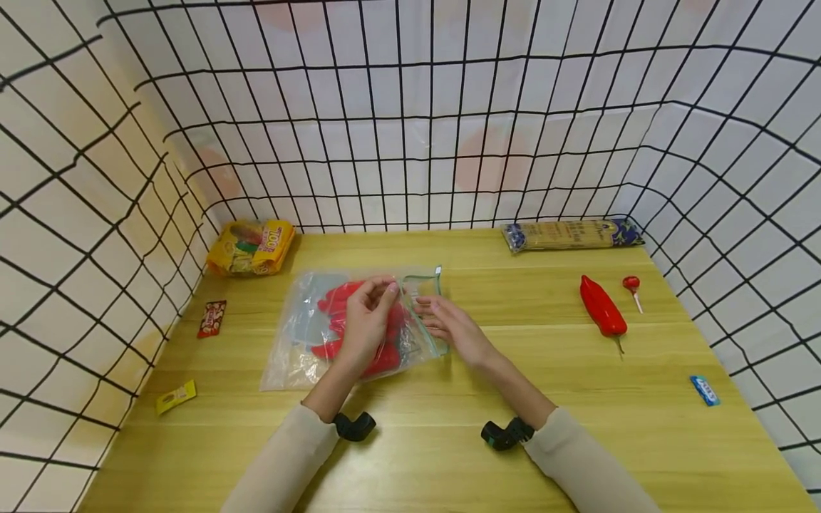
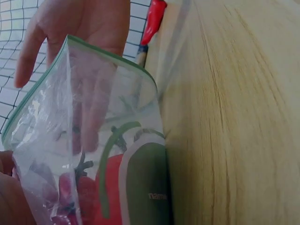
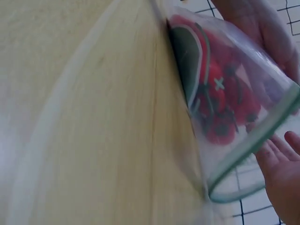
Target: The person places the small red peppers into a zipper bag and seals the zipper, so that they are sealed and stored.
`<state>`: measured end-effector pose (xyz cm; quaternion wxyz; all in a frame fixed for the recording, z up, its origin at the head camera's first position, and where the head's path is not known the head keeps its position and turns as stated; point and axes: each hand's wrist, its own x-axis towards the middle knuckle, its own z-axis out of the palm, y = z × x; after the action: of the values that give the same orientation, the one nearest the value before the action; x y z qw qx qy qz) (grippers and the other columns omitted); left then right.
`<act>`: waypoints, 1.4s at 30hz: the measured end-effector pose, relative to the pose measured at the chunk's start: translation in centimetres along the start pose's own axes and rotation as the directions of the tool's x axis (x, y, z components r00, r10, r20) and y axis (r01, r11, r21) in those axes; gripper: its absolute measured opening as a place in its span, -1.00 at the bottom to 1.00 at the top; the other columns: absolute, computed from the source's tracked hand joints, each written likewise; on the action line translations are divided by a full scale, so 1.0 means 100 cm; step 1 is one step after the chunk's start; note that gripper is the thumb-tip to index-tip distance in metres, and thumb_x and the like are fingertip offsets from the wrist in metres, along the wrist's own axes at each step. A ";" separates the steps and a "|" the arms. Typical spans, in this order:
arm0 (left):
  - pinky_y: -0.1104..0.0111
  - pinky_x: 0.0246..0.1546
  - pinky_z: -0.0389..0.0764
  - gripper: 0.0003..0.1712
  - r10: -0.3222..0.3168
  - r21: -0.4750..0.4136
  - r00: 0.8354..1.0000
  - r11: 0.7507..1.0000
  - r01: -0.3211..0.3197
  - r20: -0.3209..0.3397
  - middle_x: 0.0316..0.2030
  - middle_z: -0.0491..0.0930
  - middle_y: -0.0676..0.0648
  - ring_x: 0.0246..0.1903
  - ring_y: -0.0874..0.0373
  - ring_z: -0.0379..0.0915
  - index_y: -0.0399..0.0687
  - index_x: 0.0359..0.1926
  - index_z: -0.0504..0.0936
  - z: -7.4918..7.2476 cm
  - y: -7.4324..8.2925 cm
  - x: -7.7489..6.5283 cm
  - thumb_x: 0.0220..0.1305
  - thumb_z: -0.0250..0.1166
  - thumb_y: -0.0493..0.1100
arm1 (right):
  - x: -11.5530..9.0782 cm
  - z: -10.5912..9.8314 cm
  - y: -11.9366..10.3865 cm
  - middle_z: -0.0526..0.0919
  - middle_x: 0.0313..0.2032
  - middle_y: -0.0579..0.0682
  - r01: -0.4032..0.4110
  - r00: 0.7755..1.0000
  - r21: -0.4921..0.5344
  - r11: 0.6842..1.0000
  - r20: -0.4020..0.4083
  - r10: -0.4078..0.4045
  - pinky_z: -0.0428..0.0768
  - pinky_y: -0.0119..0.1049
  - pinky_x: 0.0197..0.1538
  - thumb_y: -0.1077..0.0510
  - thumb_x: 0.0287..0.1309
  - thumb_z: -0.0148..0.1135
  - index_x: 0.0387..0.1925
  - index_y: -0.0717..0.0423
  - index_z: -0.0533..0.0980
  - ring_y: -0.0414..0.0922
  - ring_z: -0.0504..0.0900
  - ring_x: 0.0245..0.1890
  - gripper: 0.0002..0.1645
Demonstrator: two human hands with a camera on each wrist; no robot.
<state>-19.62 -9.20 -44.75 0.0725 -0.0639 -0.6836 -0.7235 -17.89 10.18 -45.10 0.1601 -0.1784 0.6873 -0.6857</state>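
Note:
A clear zip bag [image 1: 288, 363] with a green-edged mouth lies on the table, its mouth facing right and spread apart. Several red peppers [image 3: 220, 89] with dark green stems are inside it. My left hand [image 1: 367, 317] pinches the upper edge of the bag near the mouth, thumb against fingers. At the mouth, my right hand [image 1: 452, 328] has its fingers extended toward the peppers, holding nothing. Those fingers [image 2: 96, 108] show through the clear plastic in the left wrist view. Part of the peppers is hidden under my left hand in the head view.
A loose red pepper [image 1: 603, 308] and a red lollipop [image 1: 631, 283] lie at right, a blue packet [image 1: 705, 390] nearer. A long noodle-like package [image 1: 571, 235] and a yellow bag [image 1: 251, 247] sit along the back mesh. Red [image 1: 212, 318] and yellow [image 1: 176, 397] small packets lie left.

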 end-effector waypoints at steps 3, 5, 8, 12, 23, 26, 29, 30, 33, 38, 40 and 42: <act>0.52 -0.21 0.56 -0.69 0.001 0.062 1.000 0.998 -0.001 -0.005 -0.08 0.66 -0.13 -0.20 0.18 0.52 0.05 0.02 0.66 -0.001 0.000 0.001 0.30 0.27 0.00 | -0.005 -0.012 -0.001 0.41 0.28 0.29 0.033 0.999 -0.045 0.998 -0.032 -0.035 0.45 0.08 0.26 -0.15 0.51 -0.25 0.34 0.23 0.25 0.22 0.49 0.21 -0.36; 0.54 -0.18 0.57 -0.71 0.014 0.114 1.000 0.993 -0.014 0.003 -0.06 0.66 -0.13 -0.17 0.20 0.54 0.07 0.01 0.68 -0.002 0.000 0.002 0.31 0.27 -0.01 | -0.012 -0.026 -0.001 0.45 0.22 0.32 0.063 0.995 -0.107 0.992 -0.067 -0.070 0.50 0.10 0.19 -0.11 0.51 -0.20 0.30 0.21 0.30 0.25 0.53 0.15 -0.41; 0.48 -0.07 0.60 -0.72 0.025 0.190 0.999 0.981 -0.029 0.021 -0.08 0.66 -0.13 -0.10 0.18 0.59 -0.01 -0.04 0.70 -0.004 0.001 0.002 0.32 0.27 -0.03 | -0.027 -0.052 -0.002 0.51 0.16 0.31 0.074 0.984 -0.222 0.972 -0.141 -0.107 0.55 0.07 0.13 -0.05 0.49 -0.10 0.25 0.18 0.34 0.23 0.57 0.09 -0.49; 0.38 -0.01 0.62 -0.70 0.023 0.227 0.999 0.974 -0.029 0.030 -0.12 0.67 -0.08 -0.06 0.14 0.61 -0.06 -0.08 0.69 -0.005 0.005 0.001 0.32 0.27 0.02 | -0.051 -0.092 -0.006 0.55 0.15 0.15 -0.013 0.962 -0.374 0.927 -0.257 -0.090 0.58 -0.30 0.13 -0.12 0.41 0.03 0.24 0.05 0.38 -0.03 0.60 0.09 -0.49; 0.49 -0.17 0.57 -0.65 -0.008 0.205 1.000 0.979 0.007 0.007 -0.17 0.65 -0.04 -0.20 0.17 0.50 -0.01 -0.08 0.67 -0.006 -0.002 0.003 0.29 0.26 0.10 | -0.113 -0.190 -0.017 0.46 0.24 0.23 -0.305 0.874 -0.665 0.682 -0.479 -0.076 0.58 -0.07 0.00 -0.23 0.26 0.18 0.33 0.03 0.35 0.24 0.45 0.16 -0.28; 0.49 -0.12 0.56 -0.66 -0.031 0.215 0.999 0.976 0.029 0.006 -0.16 0.65 -0.03 -0.17 0.14 0.48 0.01 -0.07 0.67 -0.006 -0.002 0.002 0.30 0.26 0.11 | -0.121 -0.207 -0.015 0.35 0.30 0.35 -0.383 0.857 -0.668 0.638 -0.514 -0.023 0.45 0.29 0.03 -0.21 0.24 0.21 0.38 0.09 0.28 0.39 0.34 0.20 -0.20; 0.49 -0.09 0.56 -0.65 -0.043 0.218 0.999 0.975 0.041 0.008 -0.15 0.65 -0.02 -0.16 0.14 0.48 0.05 -0.08 0.67 -0.007 -0.003 0.002 0.28 0.26 0.14 | -0.124 -0.219 -0.008 0.27 0.32 0.40 -0.425 0.857 -0.678 0.599 -0.515 0.026 0.37 0.37 0.07 -0.13 0.24 0.25 0.40 0.14 0.23 0.42 0.29 0.22 -0.18; 0.48 -0.09 0.56 -0.65 -0.042 0.218 0.999 0.975 0.039 0.008 -0.16 0.65 -0.02 -0.16 0.13 0.49 0.05 -0.09 0.67 -0.007 -0.003 0.002 0.28 0.26 0.15 | -0.124 -0.222 -0.006 0.27 0.33 0.41 -0.433 0.858 -0.679 0.592 -0.511 0.041 0.36 0.37 0.08 -0.09 0.23 0.27 0.40 0.16 0.21 0.41 0.29 0.22 -0.17; 0.47 -0.12 0.57 -0.65 -0.038 0.209 0.999 0.977 0.034 0.012 -0.17 0.65 -0.02 -0.18 0.12 0.50 0.06 -0.09 0.66 -0.007 -0.004 0.001 0.27 0.26 0.16 | -0.125 -0.228 0.002 0.28 0.31 0.44 -0.445 0.864 -0.686 0.576 -0.498 0.075 0.37 0.35 0.09 0.04 0.21 0.30 0.40 0.23 0.18 0.40 0.33 0.20 -0.17; 0.47 -0.17 0.58 -0.62 -0.031 0.207 0.999 0.978 0.028 0.010 -0.20 0.64 -0.01 -0.20 0.13 0.50 0.07 -0.11 0.67 -0.007 -0.004 0.001 0.24 0.27 0.20 | -0.126 -0.233 0.009 0.32 0.22 0.54 -0.463 0.864 -0.688 0.559 -0.491 0.112 0.38 0.34 0.09 0.00 0.21 0.29 0.38 0.26 0.17 0.44 0.34 0.16 -0.16; 0.47 -0.17 0.58 -0.61 -0.030 0.211 1.000 0.977 0.028 0.006 -0.19 0.65 0.00 -0.20 0.13 0.49 0.07 -0.11 0.67 -0.006 -0.004 0.001 0.24 0.27 0.21 | -0.126 -0.233 0.010 0.34 0.19 0.56 -0.475 0.857 -0.677 0.562 -0.502 0.120 0.38 0.34 0.07 -0.10 0.22 0.28 0.37 0.25 0.19 0.45 0.34 0.15 -0.13; 0.47 -0.16 0.58 -0.61 -0.036 0.216 0.999 0.976 0.034 0.003 -0.19 0.65 0.00 -0.20 0.12 0.49 0.07 -0.11 0.67 -0.006 -0.003 0.002 0.23 0.27 0.22 | -0.125 -0.230 0.011 0.37 0.18 0.55 -0.474 0.850 -0.665 0.576 -0.516 0.105 0.40 0.32 0.04 -0.21 0.22 0.23 0.36 0.25 0.21 0.44 0.35 0.14 -0.11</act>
<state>-19.83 -9.80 -45.06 0.0640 -0.0462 -0.7594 -0.6459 -17.57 36.38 -46.28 0.0287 0.0412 0.9502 -0.3077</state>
